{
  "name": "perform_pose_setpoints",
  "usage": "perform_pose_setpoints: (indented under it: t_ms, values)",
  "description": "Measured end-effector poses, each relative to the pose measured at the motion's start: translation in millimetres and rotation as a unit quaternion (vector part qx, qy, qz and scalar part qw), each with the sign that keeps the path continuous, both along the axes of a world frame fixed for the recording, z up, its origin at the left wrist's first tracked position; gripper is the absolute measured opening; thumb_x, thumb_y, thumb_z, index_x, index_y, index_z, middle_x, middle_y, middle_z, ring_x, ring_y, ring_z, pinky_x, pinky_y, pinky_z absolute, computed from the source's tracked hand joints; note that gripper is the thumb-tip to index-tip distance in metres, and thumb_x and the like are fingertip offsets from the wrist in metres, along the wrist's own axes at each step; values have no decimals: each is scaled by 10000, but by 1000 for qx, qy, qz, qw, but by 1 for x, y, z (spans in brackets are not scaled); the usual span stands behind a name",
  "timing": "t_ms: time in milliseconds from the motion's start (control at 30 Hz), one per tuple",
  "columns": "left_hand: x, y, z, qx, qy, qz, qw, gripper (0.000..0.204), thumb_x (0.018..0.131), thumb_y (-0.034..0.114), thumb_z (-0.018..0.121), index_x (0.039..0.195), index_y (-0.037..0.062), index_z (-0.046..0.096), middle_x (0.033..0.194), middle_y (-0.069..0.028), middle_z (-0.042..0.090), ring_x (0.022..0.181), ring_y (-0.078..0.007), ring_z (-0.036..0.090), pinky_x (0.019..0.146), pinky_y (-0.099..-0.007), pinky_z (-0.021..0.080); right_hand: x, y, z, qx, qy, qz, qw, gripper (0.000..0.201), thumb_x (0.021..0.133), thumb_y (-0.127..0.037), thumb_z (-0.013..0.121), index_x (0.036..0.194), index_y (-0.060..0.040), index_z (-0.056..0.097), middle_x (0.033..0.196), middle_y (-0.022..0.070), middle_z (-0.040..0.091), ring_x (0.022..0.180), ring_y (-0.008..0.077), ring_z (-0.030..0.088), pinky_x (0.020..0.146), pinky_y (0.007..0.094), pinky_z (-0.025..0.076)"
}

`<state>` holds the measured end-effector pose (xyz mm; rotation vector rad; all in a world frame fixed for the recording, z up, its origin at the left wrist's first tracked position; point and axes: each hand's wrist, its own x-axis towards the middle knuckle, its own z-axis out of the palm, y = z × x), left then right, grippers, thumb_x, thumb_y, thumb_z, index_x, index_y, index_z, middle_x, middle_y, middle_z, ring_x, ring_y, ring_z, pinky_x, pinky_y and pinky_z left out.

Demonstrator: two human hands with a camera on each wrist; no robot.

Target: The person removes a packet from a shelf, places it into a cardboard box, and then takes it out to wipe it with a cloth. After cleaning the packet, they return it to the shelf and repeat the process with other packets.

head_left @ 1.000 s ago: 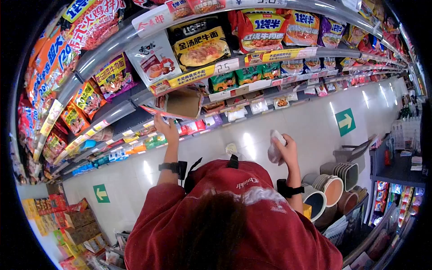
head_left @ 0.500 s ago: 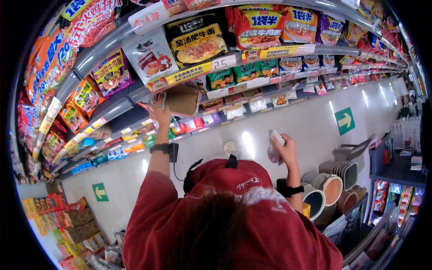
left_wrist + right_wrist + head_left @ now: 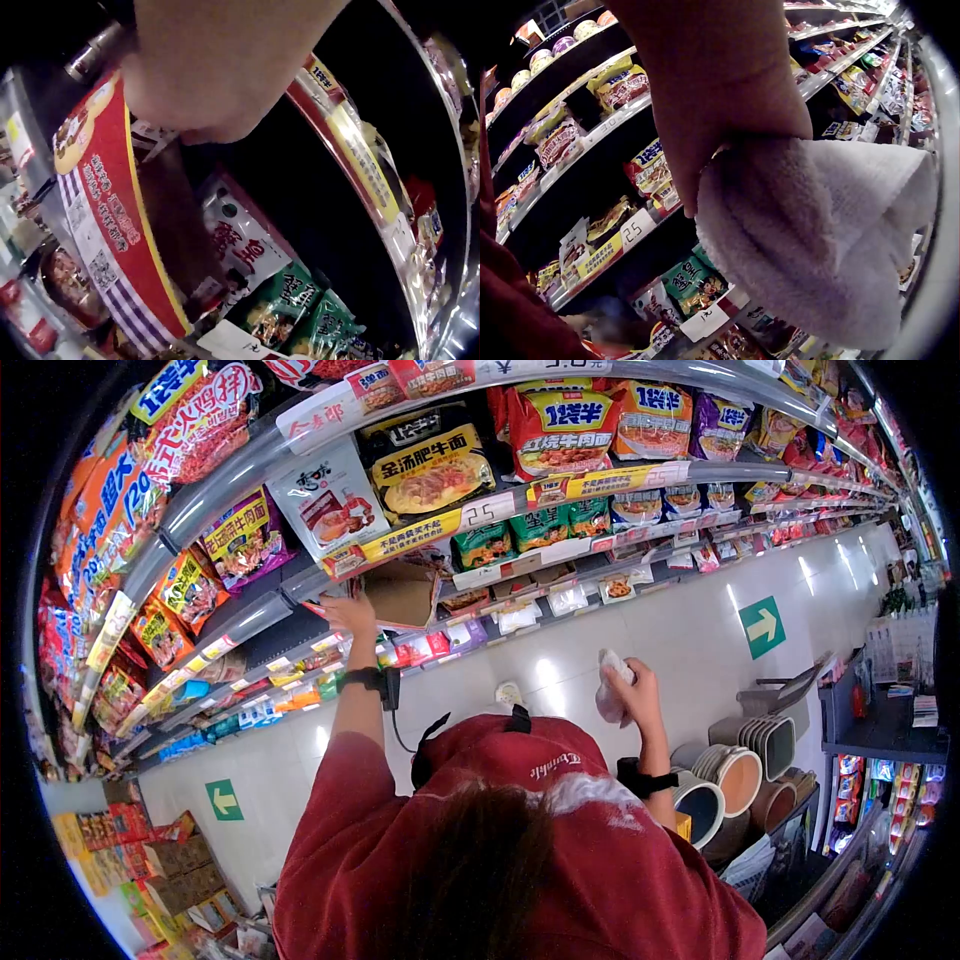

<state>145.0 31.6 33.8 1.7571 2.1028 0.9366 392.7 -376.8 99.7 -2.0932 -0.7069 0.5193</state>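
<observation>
My left hand (image 3: 348, 616) is at the near left end of an open cardboard display box (image 3: 402, 592) on a lower shelf. In the left wrist view the box's red printed front panel (image 3: 112, 202) slants below the hand, with a white packet (image 3: 244, 232) and green snack packets (image 3: 281, 300) beyond. The fingertips are hidden there, and I cannot tell whether they grip the box. My right hand (image 3: 638, 690), held away from the shelves, grips a bunched white cloth (image 3: 610, 685); in the right wrist view the fluffy cloth (image 3: 802, 240) hangs out from under the hand.
Shelves of instant noodle packets (image 3: 430, 465) curve across the front, with a price rail (image 3: 480, 512) overhanging the box. Stacked bins (image 3: 740, 780) stand on the right, near a dark counter (image 3: 885, 730). Cartons (image 3: 185, 870) are at the lower left. Tiled floor lies between.
My left hand has shifted from the box's red front edge, up and slightly left, to the box's left end. The right hand stays about where it was with the cloth.
</observation>
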Motion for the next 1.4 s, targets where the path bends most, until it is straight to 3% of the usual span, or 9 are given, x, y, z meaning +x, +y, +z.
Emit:
perform_pose_setpoints:
  t_ms: [167, 233, 433, 567, 633, 767, 867, 1067, 1400]
  values:
    - [-11, 25, -23, 110, -94, 37, 989, 865, 688, 310, 644, 1260, -11, 81, 1066, -241, 502, 934, -398, 510, 819, -466, 373, 4, 4, -1, -1, -8, -1, 1000, 371, 697, -306, 654, 750, 49, 563, 673, 164, 542, 589, 229, 516, 560, 329, 413]
    - [-12, 34, -37, 237, -149, 10, 960, 676, 725, 258, 597, 1222, -15, 228, 976, -273, 537, 857, -412, 539, 731, -460, 413, 4, 5, 2, 1, 14, -10, 1000, 365, 697, -299, 655, 748, 50, 562, 670, 161, 539, 585, 228, 511, 560, 327, 412]
    - [-9, 17, -3, 43, 9, -38, 998, 279, 774, 187, 490, 822, -80, 554, 809, -310, 551, 771, -432, 534, 676, -471, 415, 5, 7, 10, -3, 32, -20, 999, 354, 698, -283, 657, 742, 53, 558, 659, 151, 539, 575, 214, 504, 551, 322, 409]
    - [-11, 25, -3, 128, -19, -79, 988, 286, 767, 187, 494, 784, -90, 564, 803, -307, 559, 748, -424, 538, 670, -444, 412, 9, 7, 1, -3, -12, -17, 1000, 351, 699, -282, 660, 744, 50, 557, 646, 141, 533, 564, 199, 497, 538, 317, 408]
    - [-12, 31, 1, 175, -223, -62, 957, 292, 758, 178, 500, 789, -106, 560, 796, -261, 589, 755, -369, 559, 678, -408, 409, 7, 10, 5, 24, 6, -23, 999, 351, 700, -285, 660, 742, 47, 557, 633, 129, 520, 551, 194, 484, 527, 314, 402]
    - [-18, 46, -17, 208, -358, -60, 908, 265, 749, 141, 507, 825, -107, 564, 836, -185, 595, 794, -285, 560, 696, -376, 411, 7, 18, 11, 13, 46, -13, 999, 347, 701, -283, 658, 740, 47, 558, 629, 124, 515, 548, 192, 482, 527, 312, 401]
    - [-16, 38, -24, 91, -444, -81, 888, 255, 778, 136, 496, 914, -73, 550, 906, -129, 564, 824, -221, 550, 723, -363, 420, 5, 27, 15, 5, 49, -13, 999, 343, 707, -280, 653, 743, 48, 559, 655, 122, 522, 569, 181, 487, 537, 309, 402]
    - [4, -1, 5, -112, -742, -156, 643, 297, 854, 182, 472, 1054, -36, 466, 1024, -112, 533, 936, -210, 524, 833, -345, 408, 4, 52, 23, 47, 64, 5, 997, 321, 727, -266, 641, 783, 38, 560, 711, 109, 538, 642, 153, 502, 595, 280, 411]
    - [31, -89, 35, -382, -695, -190, 579, 459, 873, 352, 423, 1163, -3, 403, 1163, -142, 476, 1065, -271, 468, 924, -391, 360, -34, 106, 27, 206, 61, -19, 976, 334, 761, -189, 609, 999, -2, 467, 879, 98, 526, 818, 156, 496, 733, 278, 404]
